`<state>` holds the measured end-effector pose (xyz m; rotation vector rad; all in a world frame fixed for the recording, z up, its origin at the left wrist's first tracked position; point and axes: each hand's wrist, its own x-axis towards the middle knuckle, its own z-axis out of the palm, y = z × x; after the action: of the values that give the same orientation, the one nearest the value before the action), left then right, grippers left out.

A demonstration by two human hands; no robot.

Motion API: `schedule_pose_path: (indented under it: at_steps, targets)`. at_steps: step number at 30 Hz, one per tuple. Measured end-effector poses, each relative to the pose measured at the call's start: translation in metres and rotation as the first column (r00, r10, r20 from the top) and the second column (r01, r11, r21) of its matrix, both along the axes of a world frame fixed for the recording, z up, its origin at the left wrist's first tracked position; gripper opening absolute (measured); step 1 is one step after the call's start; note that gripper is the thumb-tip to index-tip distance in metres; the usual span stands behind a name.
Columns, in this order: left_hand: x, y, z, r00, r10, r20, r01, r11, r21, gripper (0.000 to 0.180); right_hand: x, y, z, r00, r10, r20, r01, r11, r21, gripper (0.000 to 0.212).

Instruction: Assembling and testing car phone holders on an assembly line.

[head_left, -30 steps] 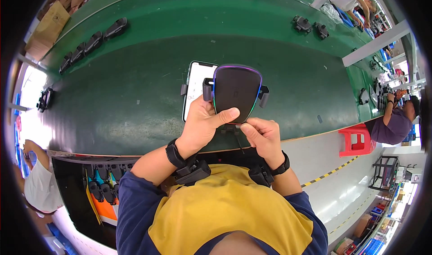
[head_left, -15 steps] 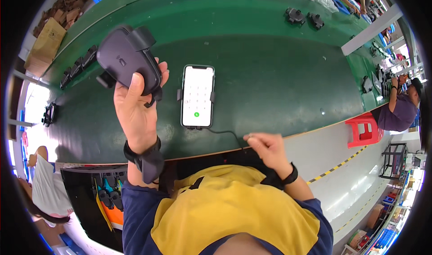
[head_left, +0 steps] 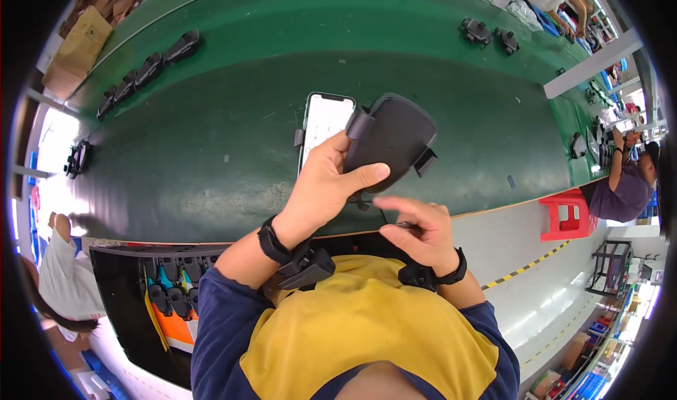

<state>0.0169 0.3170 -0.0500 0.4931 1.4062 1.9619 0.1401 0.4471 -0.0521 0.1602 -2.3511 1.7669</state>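
My left hand (head_left: 328, 181) grips a black phone holder (head_left: 395, 142) with side clamp arms, its thumb pressed on the flat face. The holder is raised and tilted over the green table. Partly behind it, a lit phone (head_left: 331, 107) shows a pale screen; a dark clamp arm (head_left: 299, 137) juts from its left side. Close to the holder's lower end is my right hand (head_left: 423, 234), fingers curled with a small dark piece between them. That piece looks like the end of a black cable, mostly hidden by the fingers.
Several black holders (head_left: 148, 70) stand in a row at the far left, with another (head_left: 77, 160) near the left edge. Two more (head_left: 476, 31) sit at the far right. A cardboard box (head_left: 79, 51), a red stool (head_left: 566, 215) and a co-worker (head_left: 624, 188) are around the table (head_left: 211, 132).
My left hand has carried the holder rightward and lower, from left of the phone to partly over it. My right hand stays near the table's front edge, now with a dark piece showing in its fingers.
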Motion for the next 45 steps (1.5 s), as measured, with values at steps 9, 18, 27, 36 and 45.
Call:
schedule_pose_path:
  at_steps: [9, 18, 27, 36, 45]
  targets:
    - [0.004, 0.008, -0.007, 0.995, -0.097, 0.024, 0.096, 0.994, 0.046, 0.038, -0.006, 0.003, -0.001, 0.984, 0.09, 0.152, -0.089, 0.996, -0.015, 0.032]
    - [0.002, 0.01, -0.008, 0.998, -0.043, 0.037, 0.041, 0.998, 0.052, 0.038, -0.004, 0.003, -0.007, 0.977, 0.052, 0.205, -0.039, 0.997, -0.064, 0.036]
    - [-0.039, -0.011, 0.012, 0.948, 0.317, -0.032, -0.306, 0.934, 0.182, 0.029, 0.006, 0.036, -0.027, 0.933, -0.359, -0.019, 0.348, 0.916, -0.199, 0.032]
    - [-0.241, -0.059, -0.028, 0.907, 0.325, 0.268, -0.284, 0.942, -0.18, 0.029, 0.009, 0.086, -0.085, 0.629, -0.778, 0.002, 0.777, 0.628, -0.032, 0.018]
    - [-0.329, -0.003, -0.059, 0.868, 0.496, -0.01, -0.451, 0.781, -0.432, 0.015, 0.008, 0.09, -0.087, 0.646, -0.763, -0.012, 0.76, 0.642, 0.104, 0.014]
